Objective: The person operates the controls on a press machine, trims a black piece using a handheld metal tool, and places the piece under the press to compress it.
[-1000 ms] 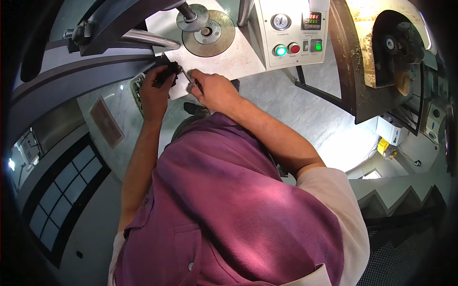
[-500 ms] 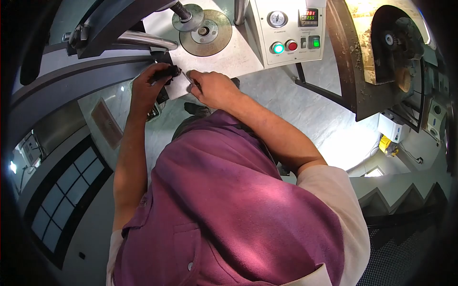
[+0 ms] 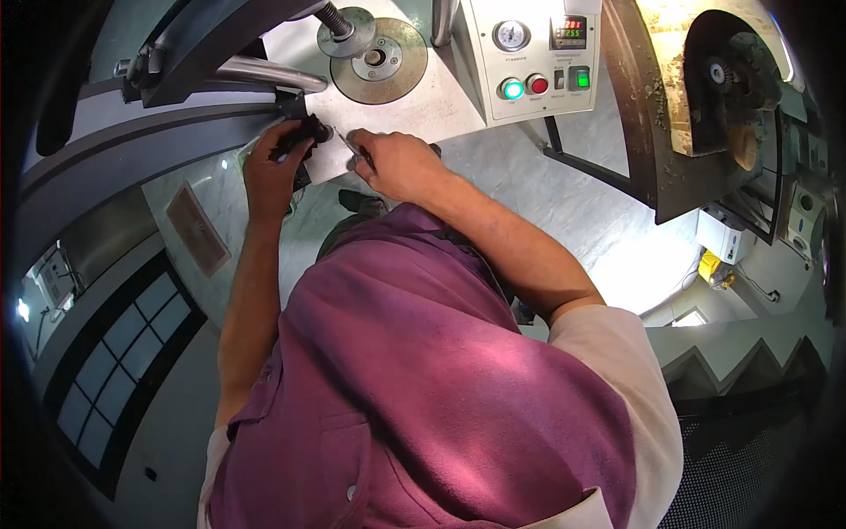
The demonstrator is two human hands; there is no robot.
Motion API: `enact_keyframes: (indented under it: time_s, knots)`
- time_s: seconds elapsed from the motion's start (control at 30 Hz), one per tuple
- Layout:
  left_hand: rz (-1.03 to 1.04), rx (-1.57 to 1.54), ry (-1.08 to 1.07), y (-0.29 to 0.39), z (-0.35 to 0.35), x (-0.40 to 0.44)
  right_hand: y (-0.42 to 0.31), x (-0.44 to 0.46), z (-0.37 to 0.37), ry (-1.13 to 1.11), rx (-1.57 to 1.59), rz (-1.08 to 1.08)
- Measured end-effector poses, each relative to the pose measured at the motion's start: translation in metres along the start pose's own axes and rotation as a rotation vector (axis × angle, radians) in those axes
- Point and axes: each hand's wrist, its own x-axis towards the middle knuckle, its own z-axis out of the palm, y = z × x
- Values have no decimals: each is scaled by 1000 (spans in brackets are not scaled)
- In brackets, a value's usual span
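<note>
My left hand is closed round a small black piece with a round greyish end, above the front left corner of the white machine table. Facing it, my right hand pinches a slim pointed metal tool whose tip is directed at the round end. Too little of the tool shows to tell its exact kind, and I cannot tell if its tip touches the piece. Behind both hands lies a round metal disc with a bolted hub, and a threaded spindle stands over its rear left.
To the right of the disc, a control box carries a gauge, lit buttons and a digital display. A dark curved metal arm and a steel bar cross the left side. A dirty machine housing stands at the right.
My left hand has turned slightly and lowered a little, bringing the black piece down with it. The right hand keeps its place, and more of the slim tool shows.
</note>
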Motion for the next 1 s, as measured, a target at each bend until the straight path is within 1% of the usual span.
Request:
enact_keyframes:
  time_s: [0.03,0.07,0.13,0.17,0.23,0.27,0.33,0.43,0.53,0.63,0.73,0.83,0.93,1.0]
  knots:
    - [-57,-9,68,0,2,-1,0,-1,1,27,16,0]
    - [-56,-10,69,0,3,-5,0,-1,2,27,14,-1]
    - [-176,-16,261,13,7,-14,0,-3,4,68,45,33]
    - [-178,-15,259,11,7,-17,-1,-3,4,67,46,34]
    - [-283,-88,203,6,8,-21,-4,-3,3,71,43,42]
    - [-284,-87,204,4,9,-22,-5,-4,4,69,43,41]
    - [-334,-302,160,5,13,-22,-7,-4,7,152,93,-63]
    - [-287,-238,152,1,15,-17,-2,-2,12,130,33,-83]
    - [-248,-238,119,1,11,-13,-5,-3,9,152,71,-89]
    - [-296,-165,86,12,6,-8,-1,-1,12,101,26,-71]
    - [-291,-137,51,12,4,-5,-4,-1,11,150,82,-86]
    - [-256,-100,6,11,0,-3,-2,0,12,125,29,-72]
    - [-250,-38,-3,11,-1,-1,-2,0,13,155,71,-91]
    - [-246,-46,0,14,0,-3,0,0,12,130,50,-89]
